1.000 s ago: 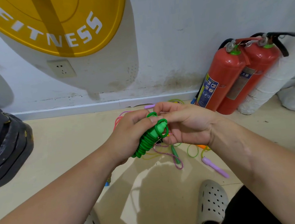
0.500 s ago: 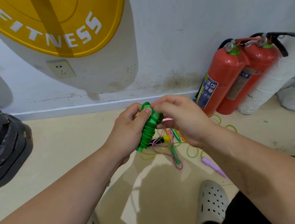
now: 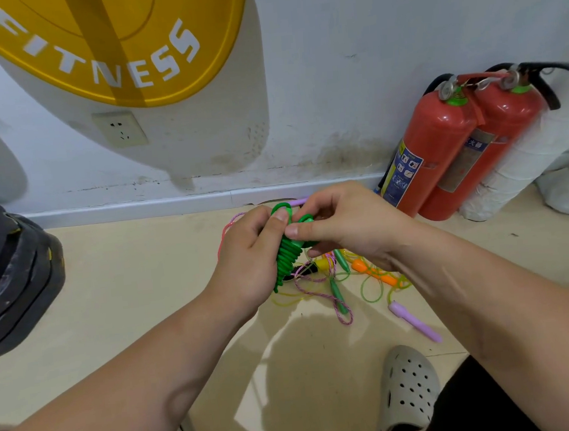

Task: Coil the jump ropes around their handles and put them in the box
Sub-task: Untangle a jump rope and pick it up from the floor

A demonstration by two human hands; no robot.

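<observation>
Beige floor (image 3: 111, 299), white wall (image 3: 332, 73) w/ socket (image 3: 120, 129), extinguishers (image 3: 442, 146).

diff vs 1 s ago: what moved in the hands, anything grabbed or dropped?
The left hand holds the green coiled rope as before, but lifted it a little and tipped it more upright. The right hand rolled over the top and now pinches the last green loop there. Nothing dropped. Unchanged: loose ropes, purple handle on the floor, fire extinguishers.

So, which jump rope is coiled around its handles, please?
The green rope, held by the left hand and right hand; the other ropes lie loose on the floor.
</observation>
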